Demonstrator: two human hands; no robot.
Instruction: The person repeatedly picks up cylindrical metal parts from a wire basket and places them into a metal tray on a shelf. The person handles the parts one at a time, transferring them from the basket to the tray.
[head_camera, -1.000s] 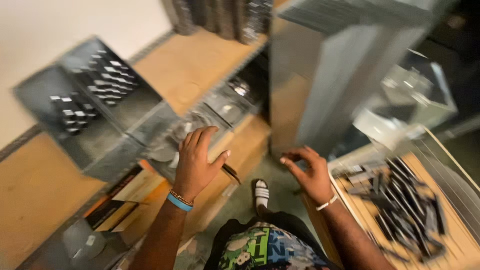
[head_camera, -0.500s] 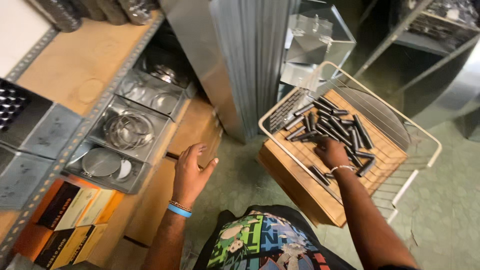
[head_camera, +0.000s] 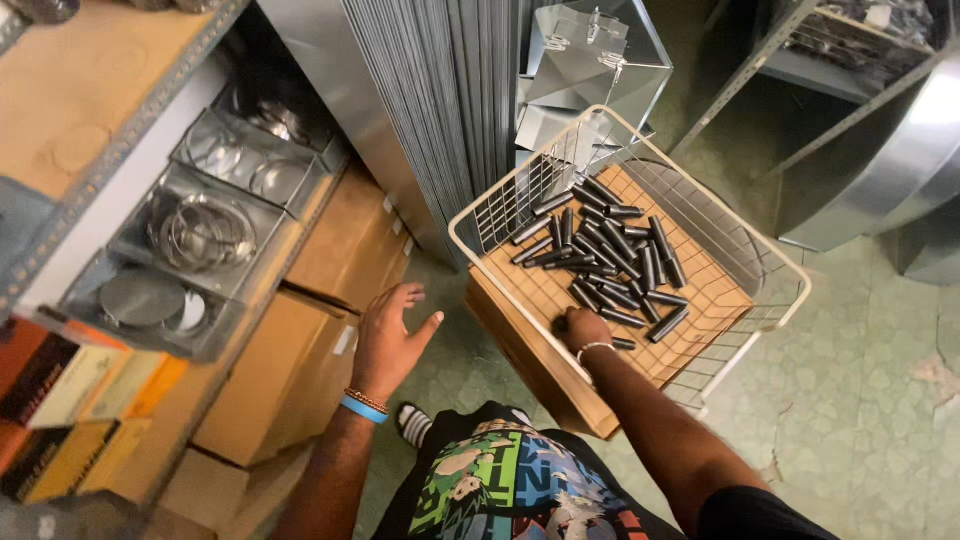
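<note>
My right hand (head_camera: 583, 330) reaches down into a white wire basket (head_camera: 480, 205), fingers curled over the near end of a pile of several short dark metal tubes (head_camera: 610, 260); whether it grips one is hidden. The basket rests on a brown cardboard box (head_camera: 530, 365). My left hand (head_camera: 390, 335) hovers open and empty with fingers spread, just in front of the cardboard boxes (head_camera: 300, 360) under the shelf. A blue band circles my left wrist, a thin bracelet my right.
Metal shelving at the left carries clear bins of wire rings (head_camera: 205, 230) and round metal discs (head_camera: 140, 300), with coloured cartons (head_camera: 60, 385) below. Tall folded sheet-metal ducts (head_camera: 440, 90) stand behind the basket. A second rack (head_camera: 830, 60) and greenish tiled floor (head_camera: 870, 400) lie right.
The view swung from the shelf toward the basket. My right hand went from mid-air into the basket onto the tubes. My left hand dropped away from the shelf bins, staying open.
</note>
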